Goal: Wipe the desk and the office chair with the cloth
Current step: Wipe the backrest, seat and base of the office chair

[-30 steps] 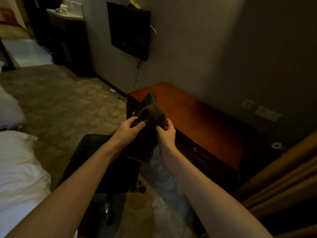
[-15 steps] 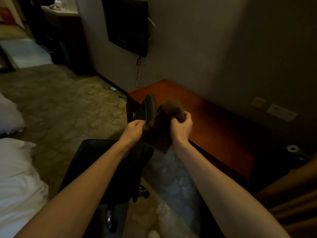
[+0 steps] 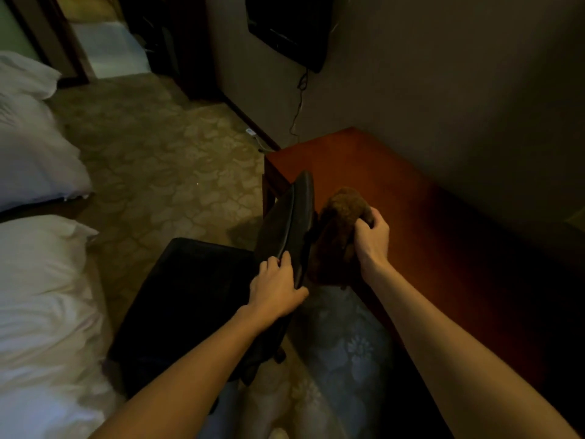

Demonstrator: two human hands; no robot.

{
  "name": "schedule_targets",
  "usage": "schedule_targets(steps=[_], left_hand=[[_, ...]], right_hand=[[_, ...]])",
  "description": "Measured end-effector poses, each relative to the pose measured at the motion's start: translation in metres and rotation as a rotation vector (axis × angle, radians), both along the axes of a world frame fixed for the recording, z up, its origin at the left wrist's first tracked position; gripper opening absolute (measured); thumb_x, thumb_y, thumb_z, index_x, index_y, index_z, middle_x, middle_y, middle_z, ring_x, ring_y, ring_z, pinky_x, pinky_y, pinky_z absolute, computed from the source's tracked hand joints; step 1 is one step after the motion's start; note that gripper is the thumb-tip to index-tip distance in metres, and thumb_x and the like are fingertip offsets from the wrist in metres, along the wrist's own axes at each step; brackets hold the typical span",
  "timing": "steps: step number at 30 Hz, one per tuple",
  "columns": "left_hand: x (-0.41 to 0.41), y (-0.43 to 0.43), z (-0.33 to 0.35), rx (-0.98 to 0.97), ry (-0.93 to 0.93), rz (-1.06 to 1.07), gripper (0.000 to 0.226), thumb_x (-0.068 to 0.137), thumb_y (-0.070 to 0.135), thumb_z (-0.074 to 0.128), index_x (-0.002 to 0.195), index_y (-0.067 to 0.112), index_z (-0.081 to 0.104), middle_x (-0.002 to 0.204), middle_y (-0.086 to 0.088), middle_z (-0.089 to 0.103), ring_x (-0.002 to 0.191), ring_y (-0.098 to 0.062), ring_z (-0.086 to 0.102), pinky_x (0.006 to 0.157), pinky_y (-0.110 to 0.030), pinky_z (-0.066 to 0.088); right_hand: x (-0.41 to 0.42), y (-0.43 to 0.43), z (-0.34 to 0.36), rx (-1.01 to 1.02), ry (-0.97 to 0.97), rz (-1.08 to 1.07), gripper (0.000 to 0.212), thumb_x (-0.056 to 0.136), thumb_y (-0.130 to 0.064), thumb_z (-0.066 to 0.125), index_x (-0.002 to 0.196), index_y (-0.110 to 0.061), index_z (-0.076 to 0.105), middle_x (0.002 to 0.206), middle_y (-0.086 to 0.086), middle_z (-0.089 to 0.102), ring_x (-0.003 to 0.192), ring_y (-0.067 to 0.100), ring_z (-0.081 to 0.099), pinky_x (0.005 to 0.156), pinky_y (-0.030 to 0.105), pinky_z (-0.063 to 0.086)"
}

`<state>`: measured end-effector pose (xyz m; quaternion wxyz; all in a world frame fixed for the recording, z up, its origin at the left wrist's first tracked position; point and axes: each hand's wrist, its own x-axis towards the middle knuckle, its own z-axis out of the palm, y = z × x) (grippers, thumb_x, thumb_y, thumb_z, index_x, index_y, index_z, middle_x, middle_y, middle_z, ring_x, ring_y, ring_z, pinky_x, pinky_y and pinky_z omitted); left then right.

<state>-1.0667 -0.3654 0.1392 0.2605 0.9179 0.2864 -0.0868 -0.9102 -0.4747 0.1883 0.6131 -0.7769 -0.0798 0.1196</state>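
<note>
Head: cloth [image 3: 340, 223] bunched in right hand [image 3: 373, 239] grip, beside office chair [image 3: 285, 217] back

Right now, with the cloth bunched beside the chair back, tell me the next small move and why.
Probably press the cloth against the chair back and wipe downward. The right hand grips the cloth bunched close beside it, while the left hand holds the chair back's edge, seemingly steadying it.
</note>
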Motion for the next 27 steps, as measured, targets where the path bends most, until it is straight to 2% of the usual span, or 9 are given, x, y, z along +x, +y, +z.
schedule_targets(steps=[3,6,8,12,13,15,19,22,27], left_hand=[[-0.005,0.006,-0.002,0.021,0.008,-0.056,0.095,0.091,0.052,0.059,0.162,0.017,0.007,0.152,-0.013,0.034,0.139,-0.032,0.034,0.104,-0.044,0.044],[-0.022,0.01,-0.005,0.025,-0.021,-0.089,0.096,0.089,0.054,0.059,0.163,0.021,0.007,0.147,-0.008,0.038,0.135,-0.027,0.037,0.1,-0.04,0.045],[-0.038,0.008,-0.01,0.024,-0.05,-0.107,0.097,0.088,0.055,0.059,0.163,0.024,0.006,0.145,-0.004,0.039,0.132,-0.024,0.038,0.097,-0.036,0.044],[-0.08,0.018,-0.02,-0.069,-0.1,-0.114,0.096,0.086,0.061,0.059,0.162,0.037,0.005,0.144,0.008,0.036,0.13,-0.013,0.037,0.102,-0.032,0.043],[-0.093,0.023,-0.021,-0.094,-0.109,-0.116,0.095,0.085,0.063,0.058,0.161,0.04,0.006,0.143,0.012,0.037,0.129,-0.01,0.037,0.1,-0.03,0.043],[-0.119,0.028,-0.022,-0.129,-0.132,-0.116,0.093,0.08,0.067,0.054,0.159,0.046,0.009,0.141,0.018,0.038,0.128,-0.004,0.038,0.097,-0.025,0.041],[-0.174,0.031,-0.025,-0.1,-0.236,0.026,0.099,0.069,0.079,0.057,0.155,0.045,0.023,0.132,0.027,0.042,0.118,0.004,0.04,0.1,-0.028,0.041],[-0.205,0.043,-0.027,-0.014,-0.274,0.116,0.113,0.058,0.084,0.063,0.154,0.038,0.026,0.135,0.018,0.047,0.12,-0.006,0.045,0.099,-0.035,0.043],[-0.234,0.059,-0.03,0.127,-0.286,0.071,0.122,0.055,0.084,0.064,0.155,0.028,0.025,0.147,0.002,0.045,0.132,-0.022,0.044,0.108,-0.046,0.039]], right_hand=[[0.019,0.019,-0.013,-0.044,-0.039,0.008,0.033,0.092,-0.017,0.053,0.118,-0.035,0.062,0.097,-0.015,0.065,0.087,0.007,0.061,0.07,0.03,0.048],[0.031,0.044,-0.016,-0.154,-0.165,0.087,0.05,0.087,-0.019,0.053,0.136,-0.027,0.055,0.129,-0.001,0.061,0.117,0.021,0.057,0.097,0.039,0.048],[0.04,0.059,-0.011,-0.282,-0.311,0.18,0.058,0.081,-0.025,0.05,0.139,-0.026,0.052,0.139,0.004,0.055,0.128,0.027,0.049,0.11,0.047,0.041],[0.072,0.089,-0.005,-0.609,-0.558,0.494,0.063,0.081,-0.04,0.045,0.144,-0.035,0.044,0.147,0.002,0.051,0.138,0.029,0.04,0.121,0.059,0.016],[0.079,0.094,-0.006,-0.703,-0.565,0.607,0.064,0.081,-0.044,0.043,0.145,-0.037,0.04,0.148,0.003,0.05,0.137,0.03,0.042,0.12,0.06,0.018],[0.083,0.101,-0.011,-0.886,-0.534,0.81,0.06,0.083,-0.054,0.041,0.142,-0.04,0.04,0.14,0.004,0.057,0.12,0.029,0.054,0.111,0.057,0.036],[0.052,0.101,-0.023,-1.155,-0.585,0.914,0.06,0.085,-0.067,0.038,0.136,-0.039,0.051,0.11,0.002,0.068,0.09,0.025,0.063,0.085,0.044,0.056],[0.007,0.082,-0.028,-1.12,-0.717,0.905,0.064,0.077,-0.072,0.028,0.116,-0.034,0.061,0.09,0.001,0.068,0.074,0.022,0.062,0.072,0.037,0.054],[-0.108,0.072,-0.029,-1.026,-0.836,0.887,0.057,0.078,-0.068,0.029,0.106,-0.031,0.063,0.079,-0.001,0.062,0.071,0.026,0.062,0.063,0.032,0.037]])
